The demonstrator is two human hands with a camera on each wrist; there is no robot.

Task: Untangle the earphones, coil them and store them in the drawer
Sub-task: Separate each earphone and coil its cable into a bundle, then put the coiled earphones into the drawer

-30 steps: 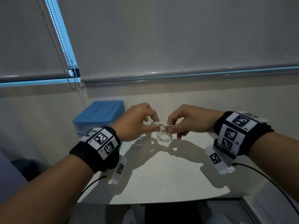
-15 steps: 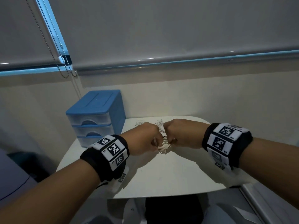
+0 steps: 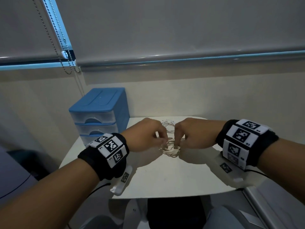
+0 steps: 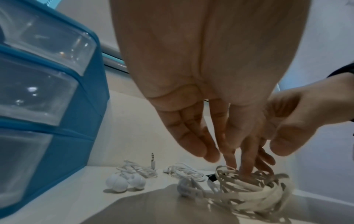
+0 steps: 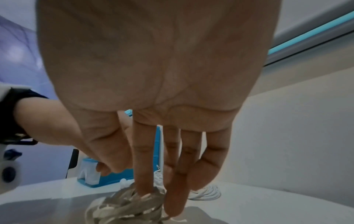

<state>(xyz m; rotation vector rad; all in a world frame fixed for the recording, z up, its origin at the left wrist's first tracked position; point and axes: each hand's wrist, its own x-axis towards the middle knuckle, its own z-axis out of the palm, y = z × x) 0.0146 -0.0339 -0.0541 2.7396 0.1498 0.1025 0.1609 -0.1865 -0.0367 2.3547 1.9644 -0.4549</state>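
Head view: white surface [image 3: 165, 176] below lowered roller blinds [image 3: 165, 27]; blue drawer unit [image 3: 102, 113] at its back-left corner.
Earphones: flat-cable tangle [image 3: 171, 150] lies on the surface between both hands.
Left hand [image 3: 145, 135]: fingers straight, reaching into the tangle.
Right hand [image 3: 196, 133]: fingers straight, tips in the tangle.
Left wrist only: two more white earphone bundles [image 4: 132, 176] behind.

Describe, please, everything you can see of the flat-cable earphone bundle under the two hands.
The flat-cable earphone bundle is an off-white, ribbon-like cord, rubbery in look, lying in loose, uneven loops on the white table, in front of the other earphones. One white earbud sticks out at its left side. The left hand and right hand both reach down with nearly straight fingers; their tips dip into the loops. It looks only roughly coiled, with strands crossing. All the drawers of the blue drawer unit are closed.
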